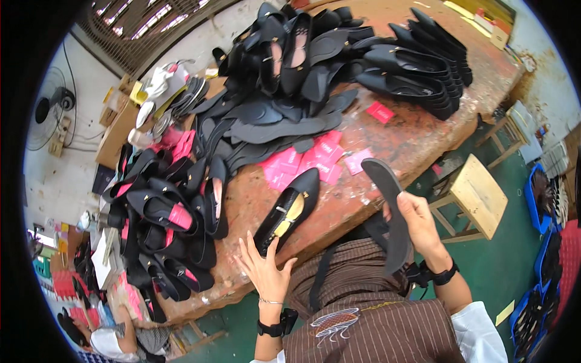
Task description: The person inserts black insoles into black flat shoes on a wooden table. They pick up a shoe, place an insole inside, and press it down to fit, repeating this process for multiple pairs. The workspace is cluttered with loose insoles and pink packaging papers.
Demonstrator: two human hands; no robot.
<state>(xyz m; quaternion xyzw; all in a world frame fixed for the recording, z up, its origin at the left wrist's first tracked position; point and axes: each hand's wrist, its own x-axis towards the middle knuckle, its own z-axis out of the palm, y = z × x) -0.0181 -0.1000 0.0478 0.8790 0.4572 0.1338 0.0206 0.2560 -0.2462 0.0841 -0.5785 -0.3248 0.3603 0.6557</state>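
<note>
Bench [417,142] with pump [310,183], insole [393,227] held aloft

The black pointed pump lay near the bench's front edge, where a careless nudge could have tipped it off. The right hand [420,222] was clamped around the dark insole; too hard a squeeze might have creased it. The left hand [267,275], fingers apart, was at the pump's heel, contact unclear.

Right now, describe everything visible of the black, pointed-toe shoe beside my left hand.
The black, pointed-toe shoe looks smooth and leather-like, with a small gold-coloured ornament near its opening. Uneven yellow patches show inside. It lies upright on the worn, reddish tabletop, toe pointing away and rightward, heel toward you. Your bare, spread left hand is at the heel end; whether it touches cannot be told.
</note>
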